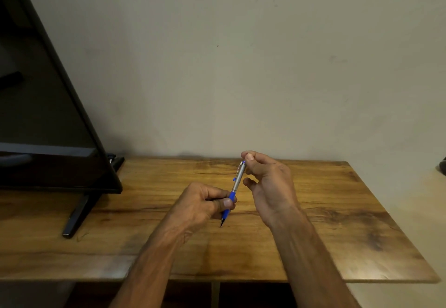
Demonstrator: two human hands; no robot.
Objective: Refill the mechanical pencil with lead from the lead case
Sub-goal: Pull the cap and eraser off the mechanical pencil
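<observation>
The left hand (205, 201) is closed around the blue grip of the mechanical pencil (235, 187), which tilts above the wooden tabletop (337, 223), dark tip down and clear of the wood. The right hand (268, 177) pinches the pencil's top end between thumb and forefinger, its other fingers loosely curled; whatever lies under the pinch is hidden. A dark monitor (48, 105) stands on the tabletop at left, cut off by the frame edge, its stand foot (79, 213) resting on the wood. A plain beige wall (241, 66) with faint scuffs rises behind.
</observation>
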